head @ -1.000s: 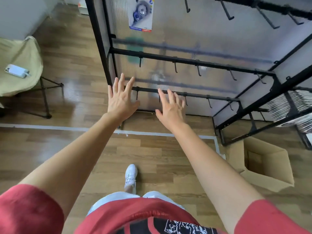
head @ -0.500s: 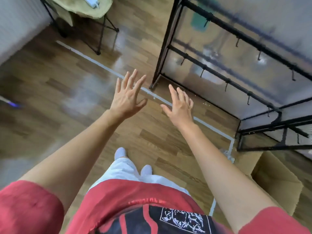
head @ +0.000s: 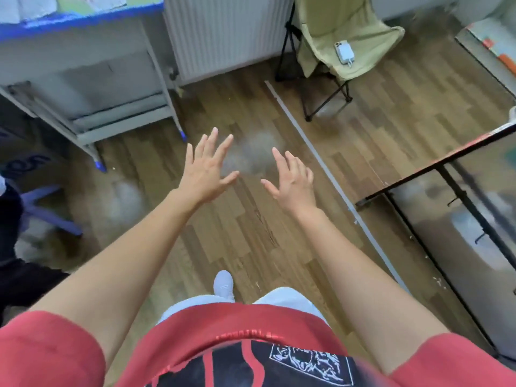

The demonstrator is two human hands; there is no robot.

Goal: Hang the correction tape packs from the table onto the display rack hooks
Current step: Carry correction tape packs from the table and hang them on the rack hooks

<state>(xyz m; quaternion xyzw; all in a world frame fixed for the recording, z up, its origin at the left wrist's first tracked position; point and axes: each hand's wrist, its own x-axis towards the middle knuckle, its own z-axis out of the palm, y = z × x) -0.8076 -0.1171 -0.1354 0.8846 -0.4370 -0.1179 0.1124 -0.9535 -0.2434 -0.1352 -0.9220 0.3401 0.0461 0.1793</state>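
My left hand (head: 205, 170) and my right hand (head: 291, 178) are stretched out in front of me over the wooden floor, fingers spread, holding nothing. The table (head: 83, 22) with a blue edge stands at the upper left; blurred white and green items lie on its top, and I cannot tell whether they are correction tape packs. The black display rack (head: 458, 185) with a few hooks runs along the right edge, well to the right of my right hand.
A beige folding chair (head: 343, 29) with a white phone (head: 344, 53) on its seat stands at the top right. A white radiator (head: 223, 32) lines the far wall. A grey floor strip (head: 335, 185) crosses diagonally. Blue stool legs (head: 47, 216) are at the left.
The view has swung left, away from the rack and toward the table. The rack now sits at the right edge. Both hands stay open and spread in front of me.
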